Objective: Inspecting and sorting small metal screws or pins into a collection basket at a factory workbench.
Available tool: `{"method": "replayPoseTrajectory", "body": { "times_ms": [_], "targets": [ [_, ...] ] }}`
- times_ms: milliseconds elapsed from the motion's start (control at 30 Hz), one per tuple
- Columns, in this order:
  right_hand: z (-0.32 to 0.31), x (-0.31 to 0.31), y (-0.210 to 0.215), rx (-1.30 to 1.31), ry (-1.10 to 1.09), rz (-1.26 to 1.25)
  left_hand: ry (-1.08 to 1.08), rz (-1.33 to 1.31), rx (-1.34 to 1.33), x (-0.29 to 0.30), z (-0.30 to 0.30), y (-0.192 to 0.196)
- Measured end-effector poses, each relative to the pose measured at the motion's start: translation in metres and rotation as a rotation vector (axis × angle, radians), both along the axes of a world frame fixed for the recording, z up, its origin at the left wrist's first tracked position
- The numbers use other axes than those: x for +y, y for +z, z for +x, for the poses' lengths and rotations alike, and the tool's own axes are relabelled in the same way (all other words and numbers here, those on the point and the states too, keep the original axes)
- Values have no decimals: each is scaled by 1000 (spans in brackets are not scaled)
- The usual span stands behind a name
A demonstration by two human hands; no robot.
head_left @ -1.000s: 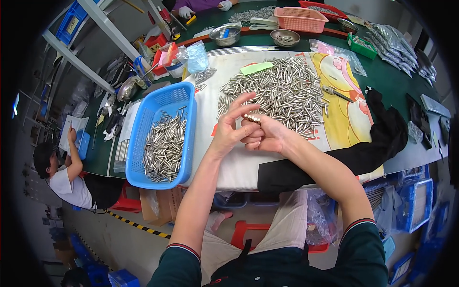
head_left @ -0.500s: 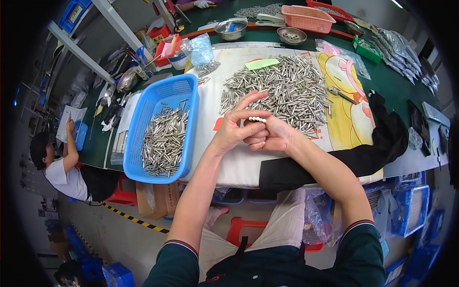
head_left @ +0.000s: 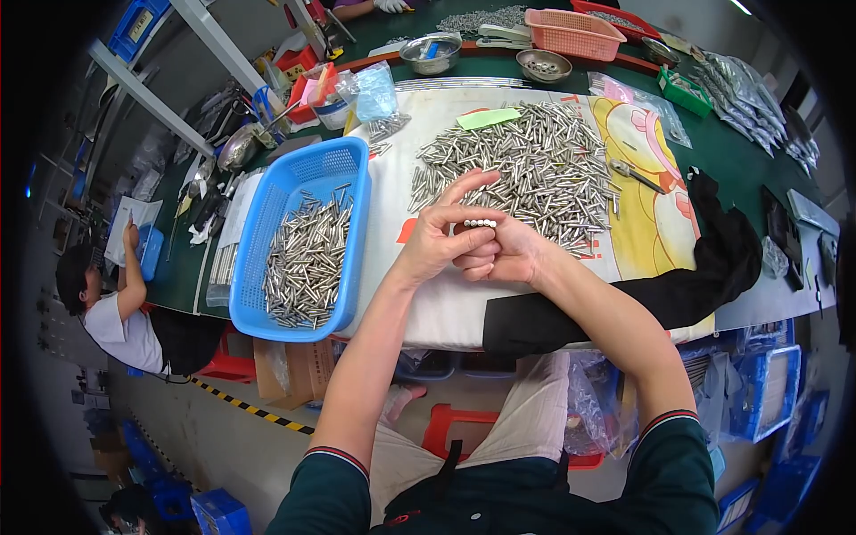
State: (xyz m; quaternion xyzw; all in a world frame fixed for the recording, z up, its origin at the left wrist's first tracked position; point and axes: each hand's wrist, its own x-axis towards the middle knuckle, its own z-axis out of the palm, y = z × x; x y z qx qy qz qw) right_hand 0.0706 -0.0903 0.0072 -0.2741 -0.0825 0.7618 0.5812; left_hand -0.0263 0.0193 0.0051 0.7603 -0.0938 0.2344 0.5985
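Note:
Several short metal pins (head_left: 481,223) lie side by side in a row, their shiny round ends showing between my hands. My left hand (head_left: 431,239) closes on the row with thumb and index finger, while its other fingers stretch outward. Against it, my right hand (head_left: 510,251) is curled around the same pins, its palm turned up; much of their length is hidden. Just beyond my hands spreads a large pile of similar pins (head_left: 526,169) on a light printed sheet (head_left: 392,187). To the left, a blue plastic basket (head_left: 239,290) holds more pins.
A green paper slip (head_left: 489,119) lies on the pile. Black cloth (head_left: 615,308) stretches along the front right edge. Metal bowls (head_left: 430,55) and a pink basket (head_left: 575,37) stand at the back. A co-worker (head_left: 120,312) sits at the left; a gloved hand (head_left: 390,5) shows at the top.
My hands stay almost still around the pins; the pin ends look slightly darker and tilted now. The gloved hand at the far side has shifted a little to the right.

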Motion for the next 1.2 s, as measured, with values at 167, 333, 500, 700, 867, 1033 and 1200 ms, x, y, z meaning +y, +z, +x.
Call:
{"method": "replayPoseTrajectory", "body": {
  "times_ms": [167,333,500,700,867,1033,1200],
  "targets": [
    [2,1,-6,52,10,41,10,10,14,-1,-1,0],
    [1,0,-4,68,-40,28,43,35,23,-3,-1,3],
    [-1,3,10,-162,-112,-11,161,-153,-59,-2,0,0],
    [2,2,15,-1099,-784,220,383,-295,-12,-4,-1,2],
    [2,1,16,-1539,-849,314,391,-241,33,-6,-2,-3],
    [1,3,15,-1713,-897,369,407,-220,32,-4,0,-9],
    [7,2,12,-2019,-965,459,285,-354,162,-6,0,-2]
  ]
}}
